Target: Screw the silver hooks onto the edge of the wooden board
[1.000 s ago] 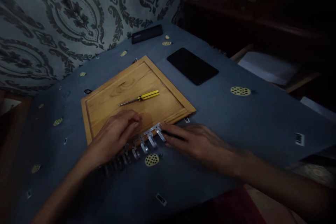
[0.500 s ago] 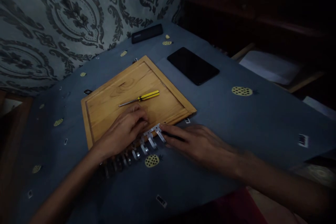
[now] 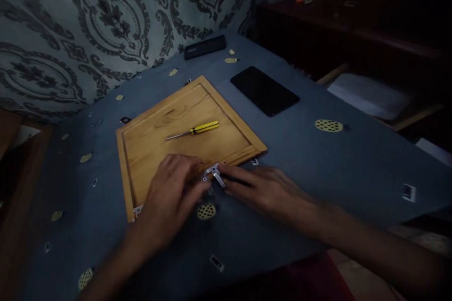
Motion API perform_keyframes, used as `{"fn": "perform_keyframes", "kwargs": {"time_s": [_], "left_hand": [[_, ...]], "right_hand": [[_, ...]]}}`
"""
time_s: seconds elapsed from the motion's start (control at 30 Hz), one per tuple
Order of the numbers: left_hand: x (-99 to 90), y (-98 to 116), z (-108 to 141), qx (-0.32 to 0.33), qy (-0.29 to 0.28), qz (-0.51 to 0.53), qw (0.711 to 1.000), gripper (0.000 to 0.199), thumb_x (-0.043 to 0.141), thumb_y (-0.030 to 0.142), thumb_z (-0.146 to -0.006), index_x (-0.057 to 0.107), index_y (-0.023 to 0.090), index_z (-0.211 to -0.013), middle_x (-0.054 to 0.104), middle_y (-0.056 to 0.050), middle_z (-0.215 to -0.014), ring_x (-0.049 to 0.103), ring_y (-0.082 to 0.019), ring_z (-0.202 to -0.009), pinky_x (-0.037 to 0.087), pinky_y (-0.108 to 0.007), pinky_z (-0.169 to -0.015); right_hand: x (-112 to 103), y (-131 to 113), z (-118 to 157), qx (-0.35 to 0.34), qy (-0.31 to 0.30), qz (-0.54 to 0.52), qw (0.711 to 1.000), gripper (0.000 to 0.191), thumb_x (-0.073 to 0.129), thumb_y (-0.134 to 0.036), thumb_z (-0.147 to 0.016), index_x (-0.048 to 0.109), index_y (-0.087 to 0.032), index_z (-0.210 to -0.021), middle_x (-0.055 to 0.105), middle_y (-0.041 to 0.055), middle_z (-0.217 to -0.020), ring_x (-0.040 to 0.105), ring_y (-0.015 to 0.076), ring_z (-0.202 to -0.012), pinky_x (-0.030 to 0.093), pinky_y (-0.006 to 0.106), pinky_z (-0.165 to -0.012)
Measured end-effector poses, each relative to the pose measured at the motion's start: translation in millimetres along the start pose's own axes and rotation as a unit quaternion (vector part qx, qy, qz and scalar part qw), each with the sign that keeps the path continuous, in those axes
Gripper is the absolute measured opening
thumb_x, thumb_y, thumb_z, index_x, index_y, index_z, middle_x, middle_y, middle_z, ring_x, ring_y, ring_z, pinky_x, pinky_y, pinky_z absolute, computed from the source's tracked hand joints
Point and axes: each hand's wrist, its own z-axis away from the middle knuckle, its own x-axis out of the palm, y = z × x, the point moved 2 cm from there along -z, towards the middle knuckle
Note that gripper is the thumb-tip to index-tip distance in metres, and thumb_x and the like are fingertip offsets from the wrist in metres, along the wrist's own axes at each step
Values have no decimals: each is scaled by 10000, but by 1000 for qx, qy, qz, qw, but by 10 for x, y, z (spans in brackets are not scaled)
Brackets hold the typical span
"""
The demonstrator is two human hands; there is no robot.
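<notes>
Wooden board (image 3: 151,150): lies flat on the blue tabletop (image 3: 339,169), a frame-like border running round its face.
Metal hook strip (image 3: 213,169): set along the board's near edge, its right end short of the board's right corner; most of its length is hidden by a hand, though a bit of silver metal shows at the board's near-left corner.
Left hand (image 3: 171,193): over the board's near edge, fingers curled down at the strip; whether they grip it, I cannot tell.
Right hand (image 3: 271,193): just off the board's near edge, toward its right corner, fingertips at the strip's right end; pinching or only steadying, I cannot tell.
Between the hands: a small gap with one hook in it, pointing away from the board's near edge.
Screwdriver (image 3: 205,127): yellow and black handle, lying on the middle of the board, shaft toward the board's left side, touched by neither hand.
Black phone (image 3: 264,90): flat, beyond the board's right side.
Dark case (image 3: 205,47): past the board's far corner, beside the patterned cloth (image 3: 116,14).
</notes>
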Motion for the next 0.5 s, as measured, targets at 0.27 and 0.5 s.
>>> {"fn": "perform_keyframes", "kwargs": {"time_s": [0.27,0.5], "left_hand": [[383,166,194,-17,41,-60,997,767,838,252,-763,385,235,-1381,623,-115,-1264,541,-317,-1192,458,-513,-1014],[387,127,168,-41,64,-52,996,819,850,225,-746,365,252,-1406,647,-91,-1211,575,-302,-1136,476,-487,-983]], "right_hand": [[-44,-19,-64,-3,-12,22,1000,242,547,-113,-957,670,-166,-1158,702,87,-1294,701,149,-666,557,312,-547],[-13,-6,-25,-6,11,17,1000,230,541,-115,-958,677,-167,-1136,704,85,-1283,692,144,-634,546,310,-526]]}}
